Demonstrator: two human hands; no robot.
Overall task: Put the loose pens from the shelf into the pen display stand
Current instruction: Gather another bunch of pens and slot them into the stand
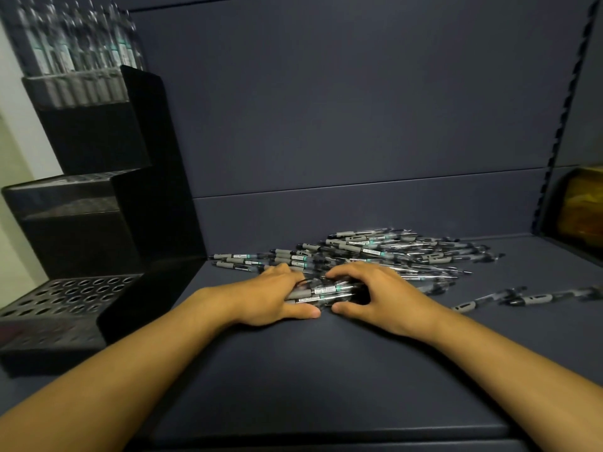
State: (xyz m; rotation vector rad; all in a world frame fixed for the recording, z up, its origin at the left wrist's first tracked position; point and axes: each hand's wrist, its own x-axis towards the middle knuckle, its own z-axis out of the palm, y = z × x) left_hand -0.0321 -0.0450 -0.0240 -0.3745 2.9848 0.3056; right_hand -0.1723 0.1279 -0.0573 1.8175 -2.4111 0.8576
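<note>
Grey rubber grips and clear plastic barrels are showing between the curled fingers [342, 272] of both hands, which are closing from either side round a small bundle of clear-barrelled pens with grey grips [321, 293] lying on the dark blue-grey shelf board [326, 370]. The left hand [272, 296] is cupping the bundle's grip ends with its thumb tucked along the near side, while the right hand [375, 296] is arching over the far ends, thumb low against the board. Behind the knuckles, the larger loose heap of matching pens [391, 252] is spreading toward the back panel, and a few stray pens [509, 300] are lying apart to the right. To gather well, squaring the bundle so the tips all point one way looks wise before lifting. The black tiered pen display stand [107, 223] is waiting at the left, its top tier already filled and its bottom row of holes [65, 295] open, so carrying only a manageable handful should ease slotting.
</note>
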